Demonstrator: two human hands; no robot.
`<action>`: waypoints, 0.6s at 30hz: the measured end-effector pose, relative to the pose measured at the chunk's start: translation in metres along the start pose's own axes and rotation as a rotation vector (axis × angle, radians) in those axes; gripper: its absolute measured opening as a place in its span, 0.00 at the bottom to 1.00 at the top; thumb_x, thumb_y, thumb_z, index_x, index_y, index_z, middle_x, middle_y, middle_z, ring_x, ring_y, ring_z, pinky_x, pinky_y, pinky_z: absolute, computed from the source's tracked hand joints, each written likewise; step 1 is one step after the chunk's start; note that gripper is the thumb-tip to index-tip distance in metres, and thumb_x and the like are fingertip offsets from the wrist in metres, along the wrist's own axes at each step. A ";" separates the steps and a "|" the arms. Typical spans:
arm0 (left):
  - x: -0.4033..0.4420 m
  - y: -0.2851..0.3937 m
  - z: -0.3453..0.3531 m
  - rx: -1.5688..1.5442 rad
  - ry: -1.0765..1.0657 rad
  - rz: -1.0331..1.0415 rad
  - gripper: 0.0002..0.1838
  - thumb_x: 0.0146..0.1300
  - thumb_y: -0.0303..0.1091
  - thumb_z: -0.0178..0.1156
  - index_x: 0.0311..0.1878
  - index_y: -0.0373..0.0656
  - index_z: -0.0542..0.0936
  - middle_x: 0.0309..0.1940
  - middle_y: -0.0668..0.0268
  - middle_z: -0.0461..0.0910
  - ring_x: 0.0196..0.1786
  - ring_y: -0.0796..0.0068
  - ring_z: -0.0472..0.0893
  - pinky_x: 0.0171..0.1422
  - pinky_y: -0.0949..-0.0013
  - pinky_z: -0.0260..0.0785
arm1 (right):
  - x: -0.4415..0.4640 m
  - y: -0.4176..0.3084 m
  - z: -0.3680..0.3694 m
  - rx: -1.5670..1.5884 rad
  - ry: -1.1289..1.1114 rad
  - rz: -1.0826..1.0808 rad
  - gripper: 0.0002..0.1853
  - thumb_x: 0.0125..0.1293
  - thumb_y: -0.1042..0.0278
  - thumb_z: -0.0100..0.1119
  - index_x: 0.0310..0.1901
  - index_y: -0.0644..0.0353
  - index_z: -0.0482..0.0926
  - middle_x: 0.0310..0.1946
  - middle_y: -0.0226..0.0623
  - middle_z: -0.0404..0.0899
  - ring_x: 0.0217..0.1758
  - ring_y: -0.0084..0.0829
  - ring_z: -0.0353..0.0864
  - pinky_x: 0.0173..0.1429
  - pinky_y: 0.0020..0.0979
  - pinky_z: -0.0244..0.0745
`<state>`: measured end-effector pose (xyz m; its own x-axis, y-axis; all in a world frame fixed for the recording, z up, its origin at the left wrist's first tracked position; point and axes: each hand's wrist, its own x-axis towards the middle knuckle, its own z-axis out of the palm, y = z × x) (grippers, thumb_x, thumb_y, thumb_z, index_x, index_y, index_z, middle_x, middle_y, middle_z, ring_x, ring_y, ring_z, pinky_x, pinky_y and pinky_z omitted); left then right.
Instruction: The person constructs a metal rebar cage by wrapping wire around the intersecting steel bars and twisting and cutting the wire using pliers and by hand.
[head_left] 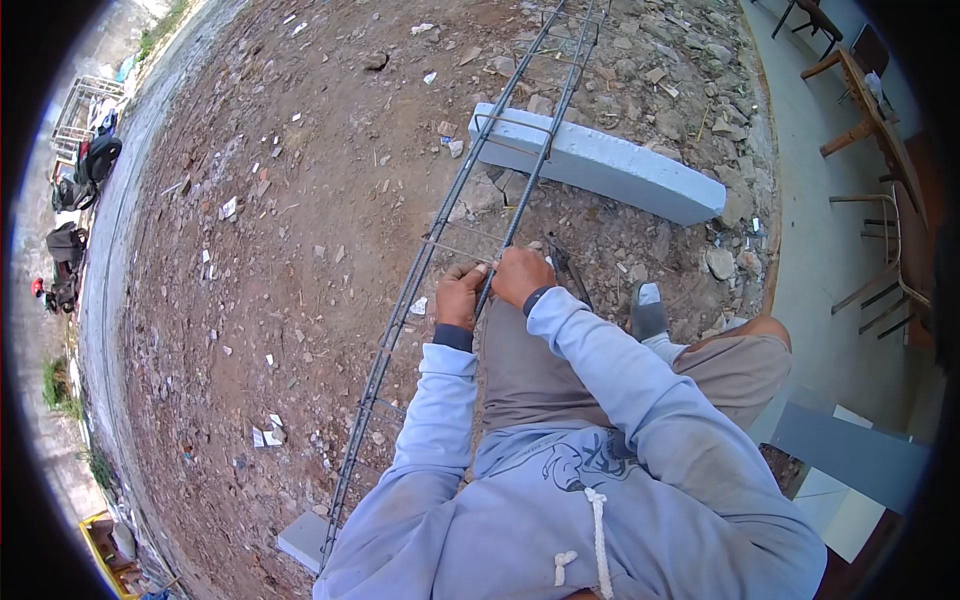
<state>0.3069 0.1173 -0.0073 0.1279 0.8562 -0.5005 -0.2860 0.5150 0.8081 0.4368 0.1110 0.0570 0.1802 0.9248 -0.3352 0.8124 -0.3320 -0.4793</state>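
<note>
A long rebar cage (447, 206) of dark bars joined by thin cross ties runs from the top of the view down to the lower left. It rests across a pale blue-white block (610, 170). My left hand (460, 295) is closed at the near bar, its fingers pinched around a cross tie. Against the same bar, just to the right, my right hand (523, 275) is closed in a fist. What it grips is hidden by its fingers. Both hands nearly touch. A dark tool (567, 268) lies on the ground beyond my right hand.
Rubble and stones (720, 263) lie around the block. Another block (302, 541) sits under the cage at lower left. My sandalled foot (648, 312) is right of the hands. Chairs (890, 250) and a wooden table (880, 120) stand at the right, motorcycles (95, 165) at far left.
</note>
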 end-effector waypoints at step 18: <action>-0.052 0.004 0.025 1.188 0.046 0.794 0.19 0.57 0.28 0.57 0.54 0.48 0.79 0.50 0.57 0.77 0.47 0.56 0.79 0.50 0.63 0.72 | -0.039 0.022 0.031 0.183 0.170 -0.146 0.10 0.57 0.65 0.54 0.34 0.64 0.77 0.29 0.54 0.79 0.34 0.53 0.80 0.41 0.48 0.75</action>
<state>0.3230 0.0759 0.0300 0.2766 0.9380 0.2090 0.6881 -0.3452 0.6382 0.4307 0.0617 0.0339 0.1716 0.9780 -0.1189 0.7257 -0.2071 -0.6561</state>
